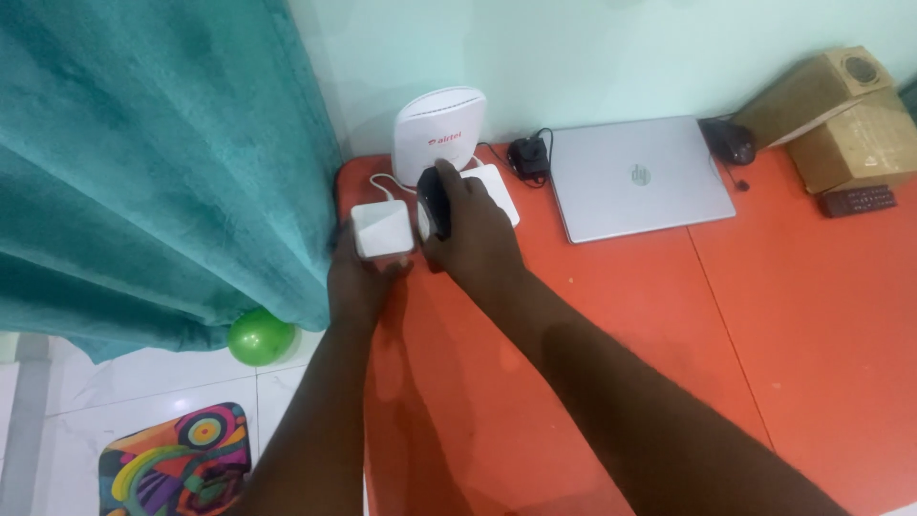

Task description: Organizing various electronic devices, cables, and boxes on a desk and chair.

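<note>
My left hand [355,277] grips a small white box-shaped device [381,229] from below, near the left edge of the orange table [611,325]. My right hand [473,234] is closed around a black object [435,199] pressed against the white device's right side. Just behind both hands an upright white router [439,129] stands with a white cable [379,181] trailing from it, and a flat white box [497,189] lies partly hidden by my right hand.
A closed silver laptop [638,177] lies at the back centre, with a black adapter [528,155] to its left. Cardboard boxes [841,115], a black remote [858,201] and a dark pouch [731,141] sit back right. A teal curtain [162,162] hangs left, over a green ball [259,336] and a colourful mat [177,463].
</note>
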